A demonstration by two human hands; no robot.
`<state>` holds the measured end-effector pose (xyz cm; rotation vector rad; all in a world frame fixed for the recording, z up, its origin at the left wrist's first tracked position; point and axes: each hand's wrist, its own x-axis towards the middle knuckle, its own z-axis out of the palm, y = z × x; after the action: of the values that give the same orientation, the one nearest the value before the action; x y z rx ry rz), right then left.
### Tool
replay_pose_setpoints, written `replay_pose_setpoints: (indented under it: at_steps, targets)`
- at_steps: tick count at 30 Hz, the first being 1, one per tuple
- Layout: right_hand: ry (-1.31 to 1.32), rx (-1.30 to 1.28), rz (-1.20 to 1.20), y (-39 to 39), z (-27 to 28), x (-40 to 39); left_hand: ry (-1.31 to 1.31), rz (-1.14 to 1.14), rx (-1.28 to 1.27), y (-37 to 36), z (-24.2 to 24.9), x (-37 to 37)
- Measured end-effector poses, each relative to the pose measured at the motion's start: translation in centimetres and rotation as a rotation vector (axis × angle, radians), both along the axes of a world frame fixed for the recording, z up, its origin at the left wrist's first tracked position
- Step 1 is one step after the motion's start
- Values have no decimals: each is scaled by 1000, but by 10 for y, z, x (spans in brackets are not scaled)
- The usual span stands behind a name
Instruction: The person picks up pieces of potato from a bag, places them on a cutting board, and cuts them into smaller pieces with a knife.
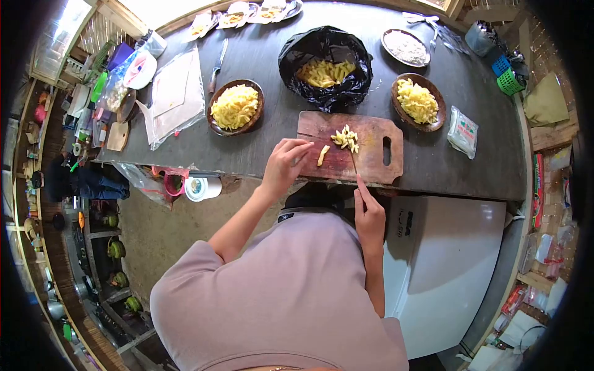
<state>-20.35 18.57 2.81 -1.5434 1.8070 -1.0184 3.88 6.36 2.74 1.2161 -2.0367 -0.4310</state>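
My right hand is closed around the handle of a knife, whose thin blade points away from me over the wooden cutting board. At the blade's tip lies a small heap of cut yellow pieces. A single pale yellow strip rests on the board left of the heap. My left hand hovers by the board's left edge, its fingers bent and a little apart, close to that strip with nothing visible in them.
Behind the board, a black plastic bag holds yellow strips. Bowls of yellow pieces stand left and right, with a plate of white powder farther back. A second knife, plastic sheets and a white packet lie around.
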Motion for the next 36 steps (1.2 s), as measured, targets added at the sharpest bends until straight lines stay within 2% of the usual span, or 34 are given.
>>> replay_pose_setpoints:
  at_steps: [1, 6, 8, 10, 21, 23, 33, 36]
  targets:
    - [23, -72, 9, -1, -3, 2, 15, 19, 21, 3, -3, -2]
    - [-1, 18, 60, 9, 10, 11, -84, -90, 20, 5, -8, -10]
    - [-4, 44, 71, 12, 14, 13, -188, -153, -61, 2, -9, -13]
    - [9, 143, 103, 15, 19, 13, -196, -163, -52, -1, -11, -15]
    - [119, 164, 108, 15, 22, 18, -250, -128, -125, -2, -12, -26]
    - [216, 247, 108, 17, 26, 20, -262, -122, -131, -1, -12, -28]
    - [27, 158, 126, -19, 8, 21, -246, -42, -126, 7, -17, -37]
    - [55, 157, 128, 2, 5, 16, -241, -65, -126, 6, -19, -35]
